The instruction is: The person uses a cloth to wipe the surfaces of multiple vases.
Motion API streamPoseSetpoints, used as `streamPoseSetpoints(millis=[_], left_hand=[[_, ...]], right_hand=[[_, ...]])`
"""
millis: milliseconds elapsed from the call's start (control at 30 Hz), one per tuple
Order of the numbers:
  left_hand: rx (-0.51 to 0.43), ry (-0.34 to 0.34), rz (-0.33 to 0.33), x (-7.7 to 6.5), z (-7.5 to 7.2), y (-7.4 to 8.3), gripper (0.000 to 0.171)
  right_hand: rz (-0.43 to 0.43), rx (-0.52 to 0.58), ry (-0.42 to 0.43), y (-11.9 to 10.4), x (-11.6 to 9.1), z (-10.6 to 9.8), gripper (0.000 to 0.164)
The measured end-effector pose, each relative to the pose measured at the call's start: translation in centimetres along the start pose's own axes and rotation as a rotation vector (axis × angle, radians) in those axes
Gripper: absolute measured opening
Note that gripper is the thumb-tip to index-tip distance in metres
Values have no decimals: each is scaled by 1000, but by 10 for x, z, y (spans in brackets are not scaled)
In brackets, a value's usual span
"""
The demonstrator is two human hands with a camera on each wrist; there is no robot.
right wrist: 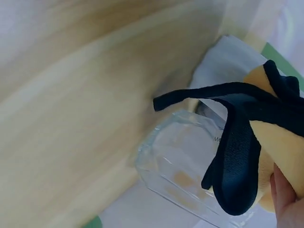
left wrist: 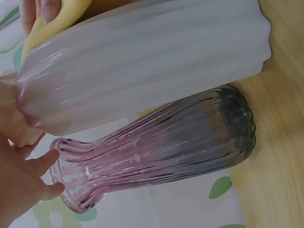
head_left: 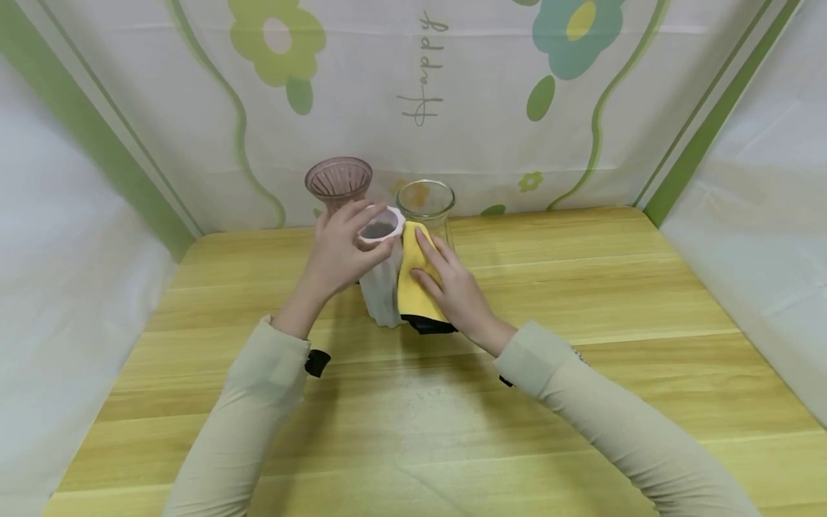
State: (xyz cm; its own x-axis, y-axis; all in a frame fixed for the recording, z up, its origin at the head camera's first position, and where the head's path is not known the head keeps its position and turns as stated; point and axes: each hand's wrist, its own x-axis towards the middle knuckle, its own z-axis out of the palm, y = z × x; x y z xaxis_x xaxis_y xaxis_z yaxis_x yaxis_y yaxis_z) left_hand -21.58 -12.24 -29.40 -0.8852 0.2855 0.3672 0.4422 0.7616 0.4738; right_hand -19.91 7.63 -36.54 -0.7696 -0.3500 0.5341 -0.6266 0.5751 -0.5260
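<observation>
Fingers and thumb of my left hand (head_left: 339, 251) hold the top of a white, wavy-sided vase (head_left: 381, 291) at its scalloped rim. My right hand (head_left: 460, 291) grips a yellow cloth (head_left: 413, 283) with a black underside and lays it along the vase's right side. In the right wrist view, the cloth's black part (right wrist: 237, 171) and a loose black strip hang down. Just behind the left hand stands a ribbed glass vase (left wrist: 152, 152), purple at the top and greyish at the base. Two left fingertips overlap its rim in the left wrist view.
A clear glass vase (head_left: 426, 199) with a faceted base stands behind the cloth, near the table's back edge. The wooden table (head_left: 581, 287) meets a white curtain (head_left: 478, 108) with printed flowers at the back. White sheets (head_left: 71, 237) hang at both sides.
</observation>
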Motion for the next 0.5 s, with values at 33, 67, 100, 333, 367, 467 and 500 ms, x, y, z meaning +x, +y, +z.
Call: streamPoseSetpoints(millis=[33, 67, 100, 333, 367, 467, 500], left_hand=[[-1, -10, 3, 0, 0, 0, 58], [-4, -19, 5, 0, -1, -1, 58], [-5, -27, 8, 0, -1, -1, 59], [16, -27, 36, -1, 1, -4, 60], [20, -21, 38, -1, 1, -4, 60], [22, -2, 35, -1, 3, -3, 61], [22, 3, 32, -1, 3, -2, 61]], right_hand=[[-3, 3, 4, -1, 1, 0, 62], [-3, 4, 7, -2, 2, -1, 62], [-2, 5, 7, -3, 3, -1, 62], [12, 9, -16, -3, 1, 1, 62], [14, 11, -19, -2, 1, 2, 62], [23, 17, -24, 1, -2, 4, 62], [26, 18, -26, 2, -3, 5, 62]])
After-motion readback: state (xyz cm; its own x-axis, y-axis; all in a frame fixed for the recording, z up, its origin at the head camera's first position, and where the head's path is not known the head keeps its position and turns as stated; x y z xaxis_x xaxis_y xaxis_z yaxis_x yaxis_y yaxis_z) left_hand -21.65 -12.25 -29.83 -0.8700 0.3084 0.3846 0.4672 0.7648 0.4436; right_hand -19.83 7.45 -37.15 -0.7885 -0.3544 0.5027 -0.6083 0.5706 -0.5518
